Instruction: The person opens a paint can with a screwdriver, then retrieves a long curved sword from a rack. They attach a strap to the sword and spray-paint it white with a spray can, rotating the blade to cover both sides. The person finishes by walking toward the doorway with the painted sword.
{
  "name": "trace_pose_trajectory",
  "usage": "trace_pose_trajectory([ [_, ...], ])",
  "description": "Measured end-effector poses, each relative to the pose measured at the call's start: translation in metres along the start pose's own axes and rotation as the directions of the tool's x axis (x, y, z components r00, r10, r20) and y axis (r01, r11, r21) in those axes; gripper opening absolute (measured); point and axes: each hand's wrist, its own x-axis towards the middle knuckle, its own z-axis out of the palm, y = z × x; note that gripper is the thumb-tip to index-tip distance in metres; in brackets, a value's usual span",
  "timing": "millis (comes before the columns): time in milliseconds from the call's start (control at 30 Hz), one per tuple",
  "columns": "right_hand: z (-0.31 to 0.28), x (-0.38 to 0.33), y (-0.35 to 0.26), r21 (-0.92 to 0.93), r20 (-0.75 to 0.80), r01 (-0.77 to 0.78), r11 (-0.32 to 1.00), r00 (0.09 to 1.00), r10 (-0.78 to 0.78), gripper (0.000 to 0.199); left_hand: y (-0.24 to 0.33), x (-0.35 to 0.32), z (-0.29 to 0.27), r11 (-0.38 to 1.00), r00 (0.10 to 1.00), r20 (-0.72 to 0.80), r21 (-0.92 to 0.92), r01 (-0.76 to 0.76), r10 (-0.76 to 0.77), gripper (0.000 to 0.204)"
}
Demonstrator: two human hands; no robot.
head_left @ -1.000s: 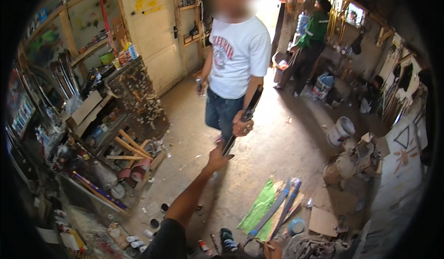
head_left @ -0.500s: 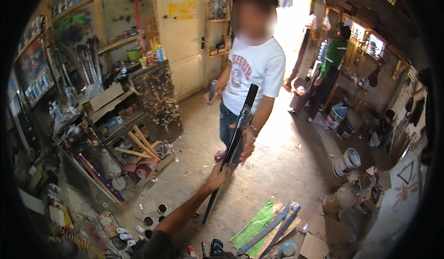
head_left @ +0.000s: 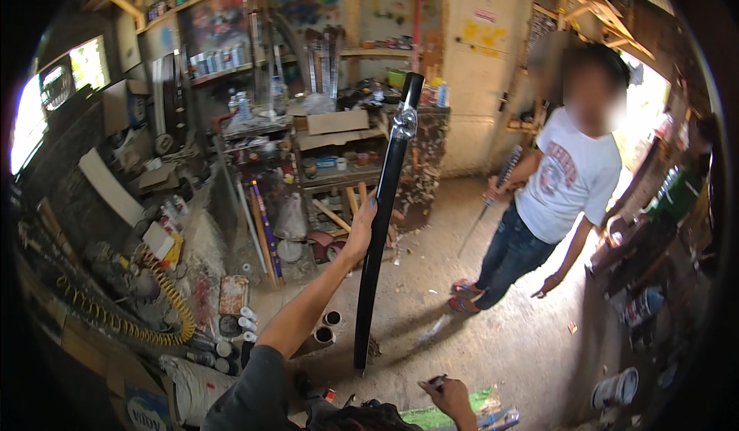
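Note:
My left hand point(head_left: 360, 231) is closed around a long glossy black piece point(head_left: 382, 200), slim and slightly curved, with crumpled clear plastic point(head_left: 404, 123) round its upper part. It stands nearly upright, its top tilted right, in front of the cluttered workbench. Low in the view, my right hand point(head_left: 454, 400) has its fingers closed on a small dark thing, too little of which shows to name it. Ahead on the right stands a person point(head_left: 573, 165) in a white T-shirt, holding a long thin rod with a thick grey grip point(head_left: 508, 165) that points downward.
Paint cans point(head_left: 324, 334) and white spray cans point(head_left: 247, 323) stand on the floor to the left, near a yellow coiled hose point(head_left: 177, 300). Behind is a workbench point(head_left: 339, 140) piled with tools and cardboard. A white bucket point(head_left: 616, 387) lies at the right; green sheeting point(head_left: 431, 417) lies below my right hand.
My view has turned left. The other person's hand has come off the black piece, which my left hand still holds and now carries more upright. My right hand has come into view.

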Motion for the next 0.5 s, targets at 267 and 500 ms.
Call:
trace_pose_trajectory([
  [267, 0.096, -0.006, -0.183, 0.793, -0.102, 0.469, 0.388, 0.731, -0.675, 0.02, 0.02, -0.008, -0.083, 0.98, 0.935, -0.309, 0.037, 0.193, -0.173, 0.042],
  [500, 0.046, 0.07, -0.152, 0.161, -0.598, 0.885, 0.436, 0.439, -0.671, 0.015, 0.025, -0.061, -0.091, 0.974, 0.937, -0.336, 0.164, 0.157, -0.095, 0.039],
])
